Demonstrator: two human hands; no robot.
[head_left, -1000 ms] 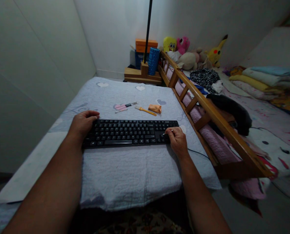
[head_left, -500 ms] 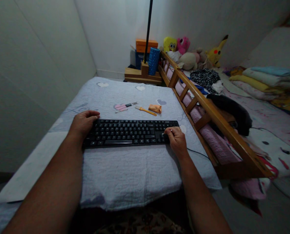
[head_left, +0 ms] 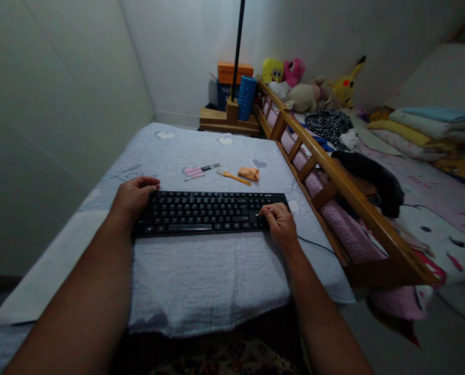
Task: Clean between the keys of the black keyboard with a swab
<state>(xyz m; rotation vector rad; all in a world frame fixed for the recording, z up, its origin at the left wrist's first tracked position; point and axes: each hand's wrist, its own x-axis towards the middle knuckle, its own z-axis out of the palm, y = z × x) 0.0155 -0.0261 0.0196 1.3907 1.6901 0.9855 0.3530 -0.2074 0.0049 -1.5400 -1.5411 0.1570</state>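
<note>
A black keyboard (head_left: 201, 212) lies flat on the cloth-covered table. At its left end my left hand (head_left: 134, 198) is closed on the edge, thumb along the top corner. Over the right-hand keys my right hand (head_left: 280, 223) pinches a thin white-tipped stick, which looks like a cotton swab (head_left: 258, 214); its tip is down among the keys. Beyond the keyboard are another cotton swab (head_left: 194, 177), a tool with a dark handle and metal prongs (head_left: 211, 167), a yellow-handled brush (head_left: 236, 177) and a crumpled orange cloth (head_left: 248, 173).
The keyboard's cable (head_left: 316, 243) runs off to the right. A wooden bed rail (head_left: 326, 177) borders the table on the right, with soft toys and bedding behind it. A blue foam roller (head_left: 247, 98) and an orange box (head_left: 235, 72) stand at the far end.
My right hand has shifted slightly left with the cotton swab over the keys. My left hand and the keyboard stay where they were.
</note>
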